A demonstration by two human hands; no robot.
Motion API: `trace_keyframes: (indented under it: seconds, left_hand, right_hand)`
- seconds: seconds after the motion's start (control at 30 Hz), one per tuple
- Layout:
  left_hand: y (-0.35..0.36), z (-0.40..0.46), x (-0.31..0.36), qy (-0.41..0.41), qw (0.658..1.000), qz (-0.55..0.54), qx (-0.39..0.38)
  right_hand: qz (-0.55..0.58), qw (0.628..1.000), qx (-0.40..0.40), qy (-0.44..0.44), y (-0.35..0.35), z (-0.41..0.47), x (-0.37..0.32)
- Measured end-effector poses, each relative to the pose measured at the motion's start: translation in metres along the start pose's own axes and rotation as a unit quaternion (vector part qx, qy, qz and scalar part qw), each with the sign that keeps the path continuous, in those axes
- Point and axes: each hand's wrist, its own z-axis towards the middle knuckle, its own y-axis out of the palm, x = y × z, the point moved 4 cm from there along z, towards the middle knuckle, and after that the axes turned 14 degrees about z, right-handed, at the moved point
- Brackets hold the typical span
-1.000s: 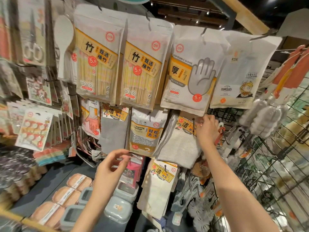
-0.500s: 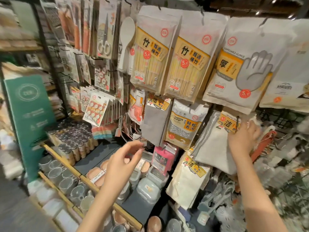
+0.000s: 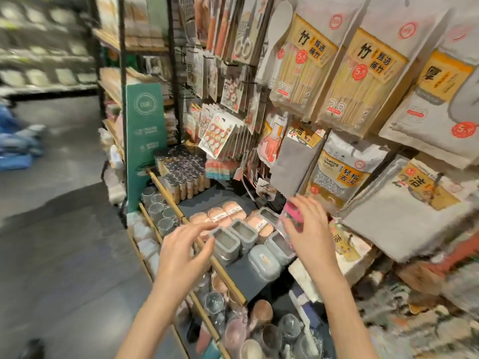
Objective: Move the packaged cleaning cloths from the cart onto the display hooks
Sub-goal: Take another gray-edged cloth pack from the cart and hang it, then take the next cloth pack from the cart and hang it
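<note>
While empty: both hands (image 3: pixel 181 255) splayed, fwd.

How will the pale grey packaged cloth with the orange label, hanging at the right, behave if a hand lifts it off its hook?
The pale grey packaged cloth is probably floppy: its flat lower edge sags. It likely weighs little, since one thin hook carries the stack. Its plastic wrap may be slippery.

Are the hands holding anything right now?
No. The left hand and right hand are both empty, with loose fingers in the air.
</note>
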Motion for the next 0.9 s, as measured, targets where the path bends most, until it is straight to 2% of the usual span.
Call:
trace_keyframes:
  seconds: [0.2,0.43,0.67,0.9]
  left_hand:
    - [-0.045,-0.051,-0.043,-0.055,0.994,0.057,0.074]
    - [-0.113,-0.095,-0.089,-0.131,0.969,0.121,0.168]
    - [-0.187,-0.156,-0.15,-0.232,0.919,0.231,0.222]
    - [-0.262,-0.212,-0.228,-0.328,0.877,0.261,0.233]
  right_hand:
    - [0.043,0.983,-0.138,-0.113,0.076,-0.039,-0.06]
    - [0.056,0.93,-0.277,-0.235,0.153,-0.083,-0.13]
    - [0.047,0.86,-0.384,-0.333,0.239,-0.127,-0.21]
    - [0.069,0.798,-0.44,-0.407,0.323,-0.189,-0.302]
